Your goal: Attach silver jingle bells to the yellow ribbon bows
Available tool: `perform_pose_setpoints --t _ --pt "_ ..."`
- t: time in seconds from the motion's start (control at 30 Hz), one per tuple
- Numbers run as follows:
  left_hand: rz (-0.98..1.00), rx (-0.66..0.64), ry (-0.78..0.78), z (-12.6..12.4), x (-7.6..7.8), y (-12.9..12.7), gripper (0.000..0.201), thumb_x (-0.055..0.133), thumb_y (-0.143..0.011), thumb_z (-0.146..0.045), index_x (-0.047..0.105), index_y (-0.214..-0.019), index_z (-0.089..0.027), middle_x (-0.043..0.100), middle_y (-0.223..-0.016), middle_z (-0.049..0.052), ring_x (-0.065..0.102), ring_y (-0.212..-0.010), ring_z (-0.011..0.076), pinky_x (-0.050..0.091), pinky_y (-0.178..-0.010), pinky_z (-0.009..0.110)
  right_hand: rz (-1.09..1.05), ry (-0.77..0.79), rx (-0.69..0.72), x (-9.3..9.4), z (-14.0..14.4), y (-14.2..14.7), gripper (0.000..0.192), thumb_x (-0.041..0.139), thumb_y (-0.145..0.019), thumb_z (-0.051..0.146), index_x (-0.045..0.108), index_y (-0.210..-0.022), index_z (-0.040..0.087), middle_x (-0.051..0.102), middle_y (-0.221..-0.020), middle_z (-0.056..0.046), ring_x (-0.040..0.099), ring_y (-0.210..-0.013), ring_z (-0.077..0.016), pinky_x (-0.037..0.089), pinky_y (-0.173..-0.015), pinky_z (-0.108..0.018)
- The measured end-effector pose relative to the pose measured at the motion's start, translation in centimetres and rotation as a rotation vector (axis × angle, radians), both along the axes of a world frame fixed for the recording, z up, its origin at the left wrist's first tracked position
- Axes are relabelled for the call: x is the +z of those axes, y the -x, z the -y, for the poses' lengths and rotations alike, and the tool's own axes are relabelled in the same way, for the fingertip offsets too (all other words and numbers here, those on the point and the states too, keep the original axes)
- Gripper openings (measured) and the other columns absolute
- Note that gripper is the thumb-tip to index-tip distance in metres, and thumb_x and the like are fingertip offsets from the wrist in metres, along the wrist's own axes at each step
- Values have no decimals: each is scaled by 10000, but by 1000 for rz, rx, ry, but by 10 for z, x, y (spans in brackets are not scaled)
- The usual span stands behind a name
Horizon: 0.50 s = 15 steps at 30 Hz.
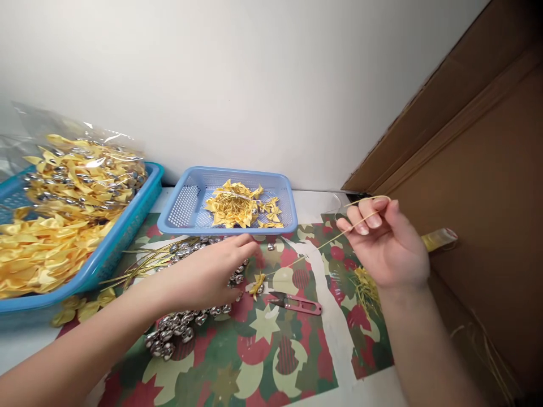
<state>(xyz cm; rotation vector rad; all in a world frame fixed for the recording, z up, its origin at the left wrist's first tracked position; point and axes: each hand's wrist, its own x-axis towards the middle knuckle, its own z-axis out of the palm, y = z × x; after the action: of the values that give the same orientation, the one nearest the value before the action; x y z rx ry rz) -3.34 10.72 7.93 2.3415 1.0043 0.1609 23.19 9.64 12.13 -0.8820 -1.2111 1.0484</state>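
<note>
My right hand is raised at the right, thumb and forefinger pinching a thin yellow cord. The cord slants down and left toward a small gold bow with a silver bell beside it on the table. My left hand reaches over a heap of silver bells, palm down. Its thumb and fingers are apart, the fingertips slightly blurred, with no held thing visible. Pink thread snips lie just right of the bow, blades pointing left.
A light-blue basket behind my hands contains yellow bows. At the left, a larger blue basket holds many bows and a clear bag of belled bows. Yellow cords lie near my right wrist. Cardboard stands at the right.
</note>
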Motion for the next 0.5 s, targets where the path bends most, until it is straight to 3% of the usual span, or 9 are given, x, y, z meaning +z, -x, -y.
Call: perform_pose_setpoints --t 0.1,0.2,0.3,0.33,0.4,0.5 --pt "252 -78 -78 7 -3 -15 458 537 -783 -192 499 -1239 -228 536 -1247 91 485 -1139 250 414 -935 375 -22 -15 44 0 4 3 219 531 -871 445 624 -736 300 381 -578 27 417 -557 -121 428 -609 -308" --pt "387 -121 15 15 -10 -30 444 535 -843 -259 476 -1282 -234 562 -1237 91 490 -1133 246 404 -951 387 -45 -26 55 1 5 6 208 543 -867 439 611 -735 293 420 -599 26 443 -572 -120 451 -636 -317" --pt "482 -120 238 18 -16 -37 237 475 -899 -328 630 -1027 -202 648 -902 60 569 -839 189 444 -772 310 -28 -19 19 0 2 7 250 509 -881 435 566 -706 265 436 -618 23 456 -583 -122 468 -668 -325" --pt "537 -88 340 18 -17 -37 266 440 -916 -350 649 -885 -188 622 -767 39 549 -718 160 435 -692 282 -19 -14 7 -2 -1 6 273 490 -888 428 541 -686 253 431 -619 23 453 -583 -121 468 -674 -325" --pt "730 34 555 15 -17 -35 391 401 -927 -402 598 -674 -178 515 -590 2 460 -559 121 386 -562 246 8 -13 -1 -7 -6 3 308 459 -896 398 485 -640 229 413 -616 23 444 -582 -120 459 -674 -315" --pt "1122 234 768 9 -14 -32 383 479 -886 -424 536 -596 -181 446 -549 -16 413 -538 113 364 -520 230 177 -4 55 -17 -13 -1 302 461 -881 330 463 -607 205 436 -625 15 450 -620 -123 423 -660 -288"
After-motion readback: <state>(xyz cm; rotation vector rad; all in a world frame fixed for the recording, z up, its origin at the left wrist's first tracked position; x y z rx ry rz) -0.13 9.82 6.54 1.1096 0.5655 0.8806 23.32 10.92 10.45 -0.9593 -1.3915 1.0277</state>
